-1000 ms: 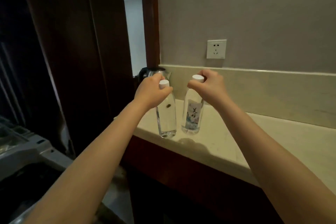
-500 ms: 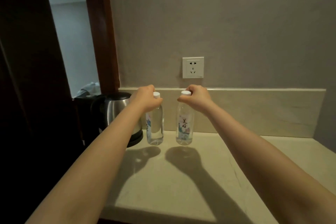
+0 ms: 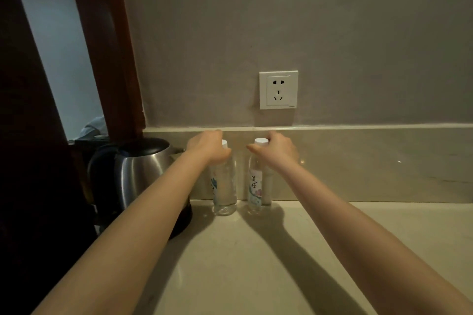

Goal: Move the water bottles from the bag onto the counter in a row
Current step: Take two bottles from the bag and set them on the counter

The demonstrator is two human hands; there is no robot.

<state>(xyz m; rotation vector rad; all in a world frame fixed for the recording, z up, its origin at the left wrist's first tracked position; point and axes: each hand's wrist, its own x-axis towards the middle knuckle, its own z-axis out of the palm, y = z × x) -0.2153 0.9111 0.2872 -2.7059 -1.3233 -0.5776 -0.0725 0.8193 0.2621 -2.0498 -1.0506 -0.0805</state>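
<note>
Two clear water bottles are seen upright at the centre of the frame, at the back of the pale counter (image 3: 256, 263), close to the backsplash (image 3: 358, 161). The left bottle (image 3: 225, 186) is held at its neck by the left hand (image 3: 207, 147), whose fingers are wrapped around it just below the white cap. The right bottle (image 3: 256, 186), with a flowered label, is gripped at its cap by the right hand (image 3: 277, 148). The bottles are set side by side with a narrow gap between them. A steel kettle (image 3: 143, 174) is seen just left of them, and a wall socket (image 3: 278, 89) above.
</note>
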